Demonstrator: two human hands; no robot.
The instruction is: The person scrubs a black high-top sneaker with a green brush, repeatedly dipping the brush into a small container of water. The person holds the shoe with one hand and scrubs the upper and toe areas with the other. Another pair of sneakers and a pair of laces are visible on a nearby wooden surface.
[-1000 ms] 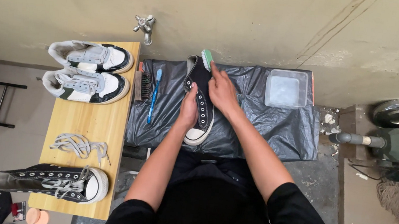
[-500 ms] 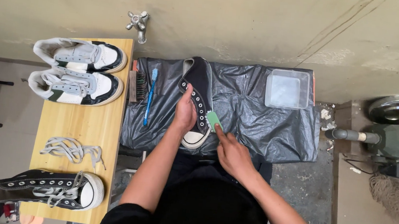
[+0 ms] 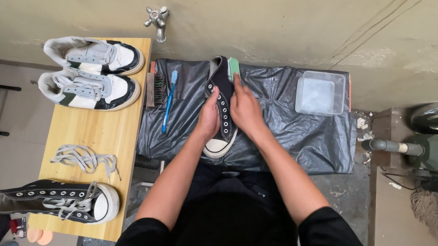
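A black high-top sneaker (image 3: pixel 222 94) without laces lies on a black plastic sheet (image 3: pixel 293 130), toe toward me. My left hand (image 3: pixel 209 118) grips its left side near the toe. My right hand (image 3: pixel 244 107) holds a small green brush (image 3: pixel 233 68) pressed against the shoe's upper right side near the ankle opening.
A blue toothbrush (image 3: pixel 169 99) and a dark bristle brush (image 3: pixel 157 89) lie left of the shoe. A clear plastic tub (image 3: pixel 320 93) sits at the back right. The wooden bench (image 3: pixel 94 143) bears two white-and-black sneakers (image 3: pixel 92 73), loose grey laces (image 3: pixel 86 158) and another black high-top (image 3: pixel 51 200). A tap (image 3: pixel 157 19) juts from the wall.
My right hand has swept the green brush from the shoe's toe end up along its side to the ankle end. My left hand stays on the shoe.
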